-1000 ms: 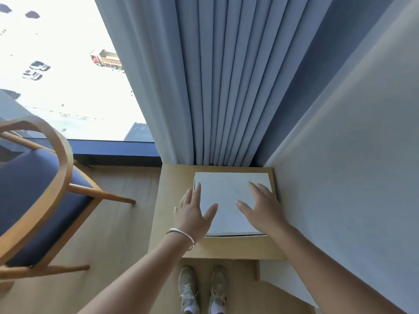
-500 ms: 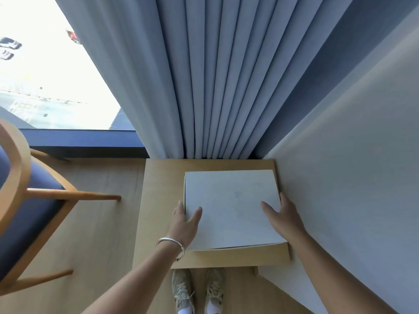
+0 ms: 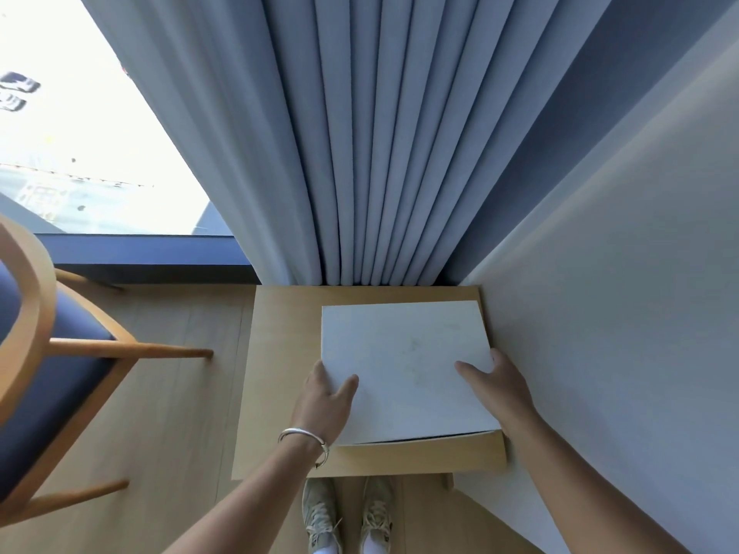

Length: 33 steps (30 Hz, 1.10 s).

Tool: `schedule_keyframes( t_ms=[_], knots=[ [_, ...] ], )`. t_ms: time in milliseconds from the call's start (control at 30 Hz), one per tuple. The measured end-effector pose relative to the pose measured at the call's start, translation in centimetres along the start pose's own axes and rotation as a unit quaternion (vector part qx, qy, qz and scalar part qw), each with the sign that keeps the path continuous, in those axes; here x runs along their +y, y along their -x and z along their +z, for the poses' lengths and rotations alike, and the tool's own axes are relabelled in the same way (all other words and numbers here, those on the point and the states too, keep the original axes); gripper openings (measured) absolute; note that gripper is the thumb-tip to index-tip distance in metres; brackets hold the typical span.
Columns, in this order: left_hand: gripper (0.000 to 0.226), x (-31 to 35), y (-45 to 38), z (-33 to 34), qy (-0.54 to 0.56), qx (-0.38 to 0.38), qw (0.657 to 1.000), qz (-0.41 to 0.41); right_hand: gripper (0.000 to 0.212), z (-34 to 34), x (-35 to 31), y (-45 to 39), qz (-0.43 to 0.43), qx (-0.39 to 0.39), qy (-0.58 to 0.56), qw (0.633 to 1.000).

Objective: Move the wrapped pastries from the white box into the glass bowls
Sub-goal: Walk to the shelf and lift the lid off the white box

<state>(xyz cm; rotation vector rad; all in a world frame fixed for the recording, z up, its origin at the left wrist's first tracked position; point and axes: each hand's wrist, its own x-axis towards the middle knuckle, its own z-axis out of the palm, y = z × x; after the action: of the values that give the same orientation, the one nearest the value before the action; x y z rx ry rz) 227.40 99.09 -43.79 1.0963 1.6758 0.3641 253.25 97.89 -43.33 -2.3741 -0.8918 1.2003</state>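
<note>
So the white box sits on a small wooden desk jammed into a corner, curtain at 12 o'clock and the wall touching or nearly touching the box at 3 o'clock. Left hand has its grip on the box's 8 o'clock edge, thumb on top of the lid, fingers tucked down the side. Right hand does the same at 4 o'clock, squeezed in between box and wall. Both grips are clamped on the box, not spread open.

No pastries or glass bowls anywhere in view, so I'd guess the pastries are inside and the box has to come out or open first.

What could go sideways:
- The near edge shows a dark gap under the lid, so the lid looks loose. If the thumbs only pinch the lid, it could lift off and leave the base behind, or drop it.
- The right hand has barely any room. Knuckles could scrape the wall and tilt the box.
- Tilt it and whatever's inside slides to one end, probably squashing the wrapped stuff.
- A chair sits at 9 o'clock, so swinging left with the box risks clipping its arm.
- Bracelet on the left wrist could catch the desk edge.
</note>
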Motion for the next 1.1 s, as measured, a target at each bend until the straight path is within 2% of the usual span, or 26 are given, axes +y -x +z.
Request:
schedule_keyframes(
  t_ms=[100, 267, 433, 600, 800, 1000, 1100],
  knots=[
    [0.034, 0.6, 1.3, -0.4, 0.025, 0.0, 1.0, 0.005, 0.049, -0.8, -1.1, 1.0, -0.013, 0.011, -0.001, 1.0],
    [0.03, 1.3, 3.6, -1.8, 0.076, 0.041, 0.996, 0.007, 0.034, -1.9, -4.5, 2.8, -0.055, 0.016, -0.006, 0.998],
    [0.023, 1.1, 5.9, -4.5, 0.139, 0.111, 0.984, -0.002, 0.02, -1.3, -10.1, 4.5, -0.128, -0.008, 0.006, 0.992],
    [0.019, -1.0, 8.3, -6.3, 0.222, 0.157, 0.961, -0.051, 0.023, 1.7, -15.2, 5.3, -0.192, -0.05, 0.086, 0.976],
    [0.018, -4.8, 10.1, -8.3, 0.306, 0.24, 0.913, -0.118, 0.03, 8.8, -19.9, 6.3, -0.266, -0.117, 0.208, 0.934],
    [0.024, -9.0, 10.8, -8.2, 0.353, 0.291, 0.869, -0.188, 0.03, 15.6, -21.3, 6.9, -0.334, -0.16, 0.285, 0.884],
    [0.025, -10.6, 10.1, -7.4, 0.388, 0.318, 0.837, -0.217, 0.04, 18.2, -21.1, 6.0, -0.357, -0.178, 0.314, 0.862]
  ],
)
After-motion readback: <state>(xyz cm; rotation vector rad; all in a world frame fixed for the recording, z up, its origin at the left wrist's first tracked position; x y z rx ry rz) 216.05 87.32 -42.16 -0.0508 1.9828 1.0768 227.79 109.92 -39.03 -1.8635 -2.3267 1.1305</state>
